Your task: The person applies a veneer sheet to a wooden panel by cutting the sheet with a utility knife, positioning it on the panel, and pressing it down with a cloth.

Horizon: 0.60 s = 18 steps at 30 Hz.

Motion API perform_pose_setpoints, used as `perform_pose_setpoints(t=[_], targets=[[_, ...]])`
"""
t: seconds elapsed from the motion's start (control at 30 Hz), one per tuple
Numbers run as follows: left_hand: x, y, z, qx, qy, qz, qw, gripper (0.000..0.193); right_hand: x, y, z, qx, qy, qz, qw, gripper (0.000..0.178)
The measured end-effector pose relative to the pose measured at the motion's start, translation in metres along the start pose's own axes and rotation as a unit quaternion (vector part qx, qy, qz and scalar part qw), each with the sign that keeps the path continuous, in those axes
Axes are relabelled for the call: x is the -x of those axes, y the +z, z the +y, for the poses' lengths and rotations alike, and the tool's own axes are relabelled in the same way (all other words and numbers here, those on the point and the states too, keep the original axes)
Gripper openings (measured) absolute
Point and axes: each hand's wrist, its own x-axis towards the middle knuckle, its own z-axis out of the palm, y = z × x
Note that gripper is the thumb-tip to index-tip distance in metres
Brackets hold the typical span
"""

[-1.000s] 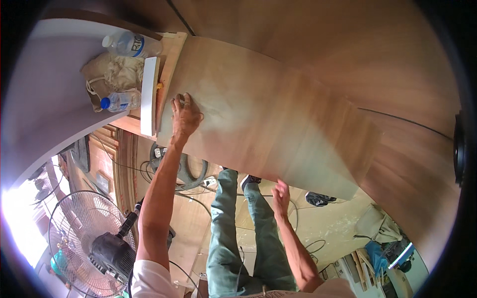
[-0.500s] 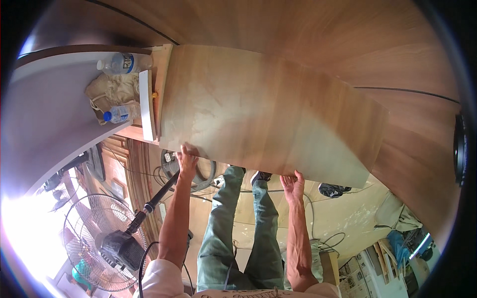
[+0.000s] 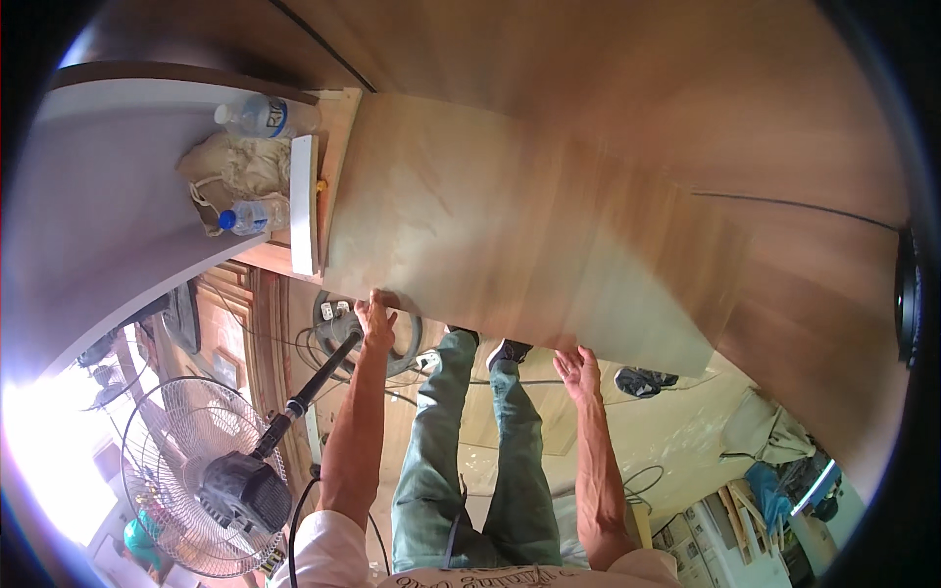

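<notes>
A wide, flat wood-grain board (image 3: 490, 225) stretches out in front of me, its near edge above my feet. My left hand (image 3: 376, 321) is at the left part of that edge, fingertips on it and thumb apart. Farther right, my right hand (image 3: 578, 374) has its palm turned up and its fingers curled at the same edge. Some fingertips are hidden by the board. Its left end lies beside a light wooden frame strip (image 3: 339, 176) and a white strip (image 3: 305, 206).
Two plastic bottles (image 3: 263, 116) and a beige cloth bag (image 3: 235, 167) sit in the compartment at left. A black pedestal fan (image 3: 240, 490) stands by my left arm. Coiled cables (image 3: 417, 338) and a dark shoe (image 3: 642, 381) lie on the floor. Brown panels (image 3: 686, 78) rise beyond the board.
The view has shifted slightly, so the left compartment appears farther right. My right hand has turned a little, its thumb less raised. Both hands stay at the board's near edge.
</notes>
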Motion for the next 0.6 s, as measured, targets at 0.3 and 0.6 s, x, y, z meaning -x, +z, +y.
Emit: perform_pose_setpoints(t=[0.3,0.6], targets=[[-0.002,-0.052,-0.007,0.1,0.069,-0.081,0.989,0.016,-0.003,-0.002,0.033,0.015,-0.038,0.066,0.997,0.022],[0.011,-0.061,0.003,0.102,0.07,-0.083,0.989,0.014,0.003,0.006,0.045,-0.008,-0.046,0.084,0.995,0.019]])
